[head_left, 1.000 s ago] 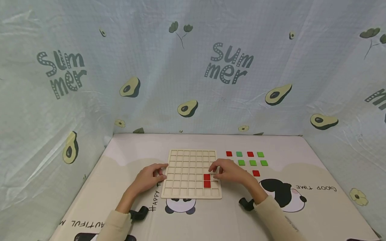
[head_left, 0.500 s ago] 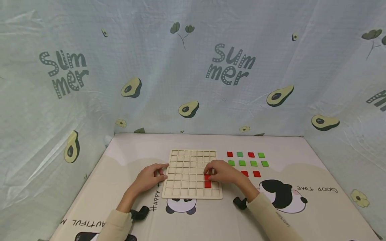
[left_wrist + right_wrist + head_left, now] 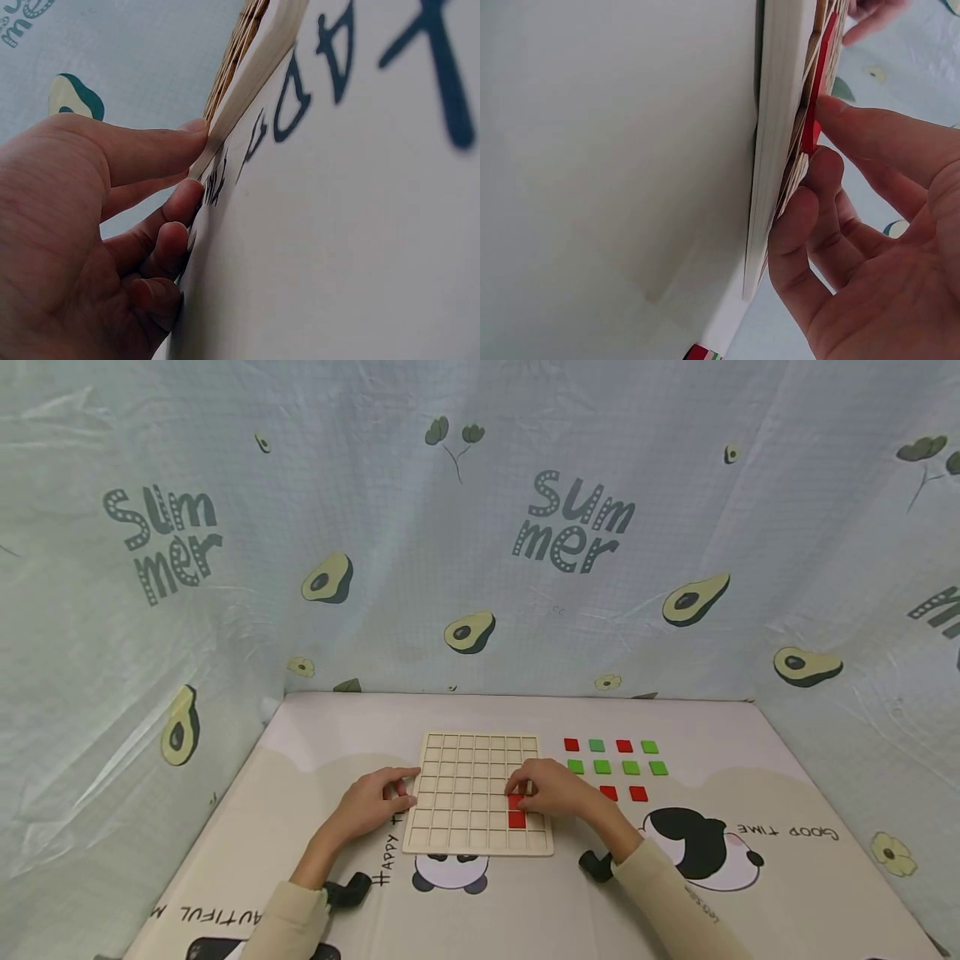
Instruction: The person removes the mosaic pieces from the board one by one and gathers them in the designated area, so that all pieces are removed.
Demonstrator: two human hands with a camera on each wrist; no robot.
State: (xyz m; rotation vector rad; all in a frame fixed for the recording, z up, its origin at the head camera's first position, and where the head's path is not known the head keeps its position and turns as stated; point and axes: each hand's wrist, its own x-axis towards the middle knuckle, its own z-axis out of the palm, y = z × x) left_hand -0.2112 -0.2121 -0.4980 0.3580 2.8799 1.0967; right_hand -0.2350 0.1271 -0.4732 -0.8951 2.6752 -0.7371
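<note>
A pale wooden grid board (image 3: 459, 793) lies on the table, with two red square tiles in neighbouring cells near its right side. My left hand (image 3: 369, 802) touches the board's left edge with thumb and index fingertip; the left wrist view shows the thumb (image 3: 154, 154) against that edge and the other fingers loosely bent. Over the board, my right hand (image 3: 551, 789) pinches the farther red tile (image 3: 513, 802), partly hidden by the fingers. The nearer red tile (image 3: 517, 819) lies flat in its cell. In the right wrist view, the thumb (image 3: 885, 139) meets the red tile's face.
Right of the board lie loose tiles in rows, among them a red tile (image 3: 572, 744), a dark green tile (image 3: 596, 745) and a light green tile (image 3: 631, 767). Printed curtain walls (image 3: 390, 668) close off the table's back and sides.
My right hand has moved left from the board's right edge onto the farther red tile and stayed there. My left hand has kept its place at the left edge.
</note>
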